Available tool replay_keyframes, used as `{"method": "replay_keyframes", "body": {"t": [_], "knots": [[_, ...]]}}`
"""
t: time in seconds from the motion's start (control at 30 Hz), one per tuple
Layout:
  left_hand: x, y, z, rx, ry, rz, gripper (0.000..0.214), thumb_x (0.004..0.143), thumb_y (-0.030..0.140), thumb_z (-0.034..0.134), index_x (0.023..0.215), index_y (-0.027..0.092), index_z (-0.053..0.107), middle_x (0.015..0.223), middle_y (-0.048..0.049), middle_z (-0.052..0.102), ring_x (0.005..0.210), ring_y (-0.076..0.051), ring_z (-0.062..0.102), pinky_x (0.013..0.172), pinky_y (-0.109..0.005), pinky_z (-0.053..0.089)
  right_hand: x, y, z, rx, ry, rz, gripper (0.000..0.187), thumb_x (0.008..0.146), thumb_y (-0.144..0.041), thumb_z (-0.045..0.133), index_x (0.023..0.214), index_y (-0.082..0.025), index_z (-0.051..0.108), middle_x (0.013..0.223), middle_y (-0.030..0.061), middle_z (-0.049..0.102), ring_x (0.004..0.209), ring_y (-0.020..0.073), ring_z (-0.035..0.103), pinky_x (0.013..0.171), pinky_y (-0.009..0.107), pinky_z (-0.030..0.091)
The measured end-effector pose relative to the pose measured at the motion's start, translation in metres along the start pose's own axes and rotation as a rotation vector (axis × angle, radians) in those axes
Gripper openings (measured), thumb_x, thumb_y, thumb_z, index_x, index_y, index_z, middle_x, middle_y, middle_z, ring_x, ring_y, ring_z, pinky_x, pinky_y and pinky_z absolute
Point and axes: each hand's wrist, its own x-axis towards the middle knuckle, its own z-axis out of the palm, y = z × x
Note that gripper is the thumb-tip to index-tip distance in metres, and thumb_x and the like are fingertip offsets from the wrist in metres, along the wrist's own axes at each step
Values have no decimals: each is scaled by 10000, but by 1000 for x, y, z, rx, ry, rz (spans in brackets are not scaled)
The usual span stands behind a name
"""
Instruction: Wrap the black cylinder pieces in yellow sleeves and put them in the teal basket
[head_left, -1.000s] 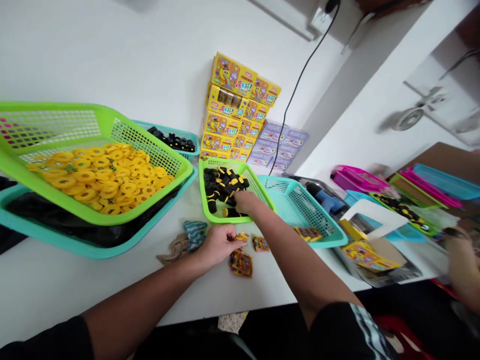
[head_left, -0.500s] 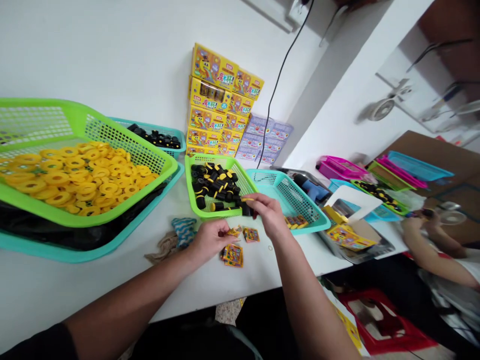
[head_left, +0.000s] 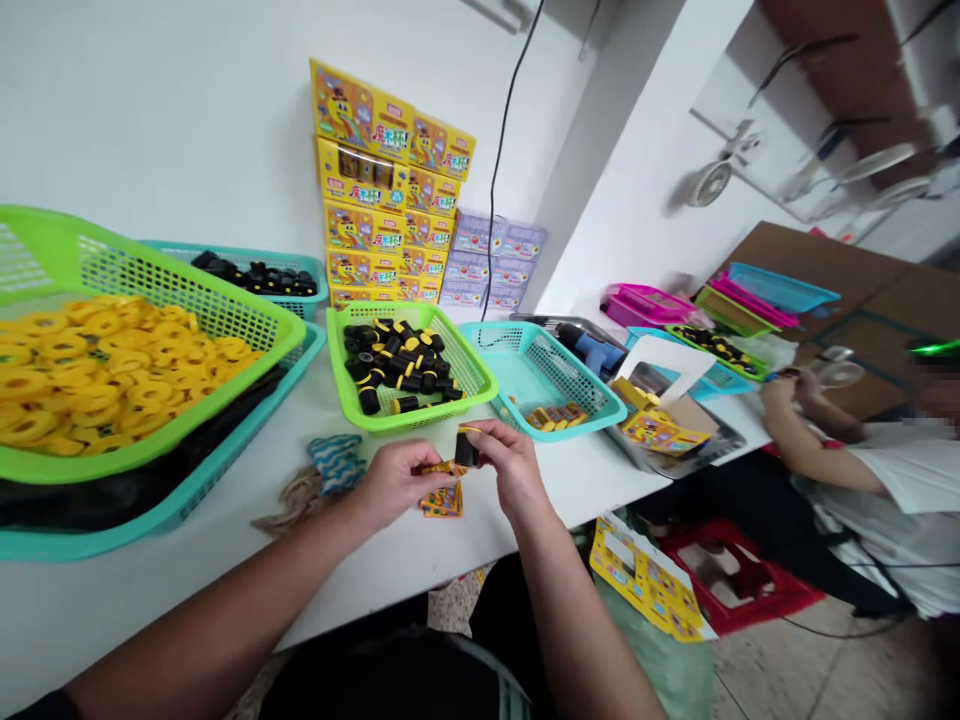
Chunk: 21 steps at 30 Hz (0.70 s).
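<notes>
My right hand [head_left: 504,468] pinches a short black cylinder with a yellow band [head_left: 466,450] between fingers and thumb. Just left of it, my left hand [head_left: 391,485] holds a small yellow printed packet [head_left: 442,468], and the cylinder sits right at the packet's end. Below the hands, more printed packets [head_left: 442,503] lie on the white table [head_left: 225,560]. Close behind them, a green plastic basket [head_left: 411,420] holds a heap of similar black-and-yellow cylinders [head_left: 397,362].
A tilted green basket [head_left: 187,440] of yellow rings [head_left: 97,365] stands left, beside a teal basket of black pieces [head_left: 247,265]. Stacked yellow boxes [head_left: 367,185] stand behind. A teal basket [head_left: 570,410] holds yellow pieces. A seated person [head_left: 847,490] works at the right.
My right hand has left the green basket's edge and brought a cylinder to my left hand. The loose packet nearest the basket has left the table. The view has swung left.
</notes>
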Motion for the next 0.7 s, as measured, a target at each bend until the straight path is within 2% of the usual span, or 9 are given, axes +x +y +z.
{"method": "replay_keyframes", "body": {"t": [0.23, 0.4, 0.53, 0.7], "knots": [[2, 1, -4, -163, -82, -139, 406, 668, 515, 760, 665, 142, 598, 514, 10, 580, 442, -115, 510, 448, -230, 424, -1, 5, 6, 64, 88, 12, 222, 651, -377, 751, 724, -172, 707, 633, 1, 624, 541, 111, 493, 527, 246, 372], [2, 8, -5, -207, -129, -197, 439, 694, 560, 730, 683, 133, 628, 549, -19, 623, 451, -123, 543, 461, -238, 454, -2, 8, 10, 177, 166, 115, 263, 602, -386, 769, 708, -163, 681, 634, 2, 608, 548, 114, 502, 489, 226, 383], [3, 12, -6, -276, -147, -237, 440, 705, 555, 725, 707, 123, 646, 568, -24, 609, 485, -132, 555, 451, -242, 467, -4, 10, 8, 247, 190, 153, 274, 589, -385, 768, 723, -162, 681, 630, 10, 595, 545, 123, 507, 471, 231, 397], [2, 11, -7, -326, -111, -252, 387, 692, 489, 759, 722, 114, 667, 620, -31, 626, 531, -133, 572, 452, -231, 464, -7, 6, -1, 302, 222, 101, 234, 594, -360, 774, 683, -176, 659, 621, 2, 585, 552, 127, 512, 466, 233, 404]]}}
